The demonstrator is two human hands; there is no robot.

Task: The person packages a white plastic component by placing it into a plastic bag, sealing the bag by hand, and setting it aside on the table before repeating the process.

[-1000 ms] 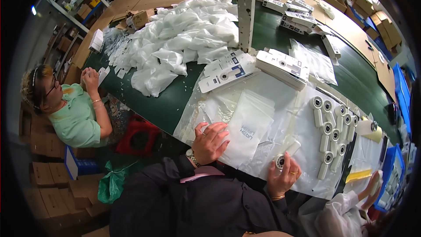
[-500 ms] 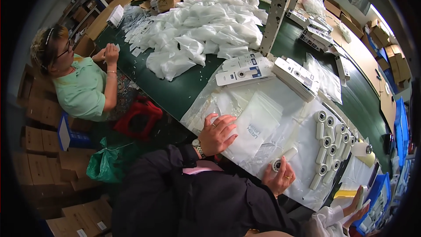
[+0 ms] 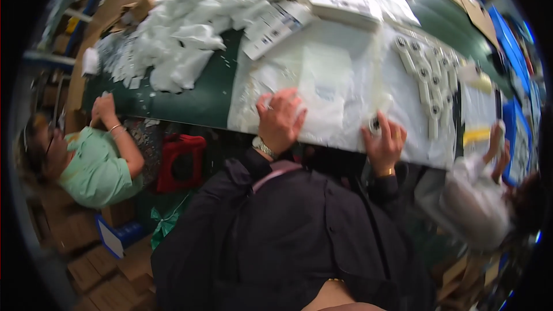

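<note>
Our view has swung since the earlier frame, lifting the dark green table (image 3: pixel 210 102) and everything on it higher in the picture. With our right hand (image 3: pixel 385 143) we grasp, thumb and forefinger astride its head, a white plastic wand-shaped device with a round, dark-faced head (image 3: pixel 374 125); it lies on a clear, crinkled plastic sheet (image 3: pixel 245 103) at the table's near edge. Our left hand (image 3: pixel 280 118) is palm-down, fingers loosely bent, at the left edge of a stack of flat, milky-white plastic bags (image 3: pixel 324 75) (blur keeps us from telling whether it pinches one). We judge the device light, stiff and a little slippery, best taken around its handle or the head's rim. Its head points towards us, its long axis running away and slightly right.
</note>
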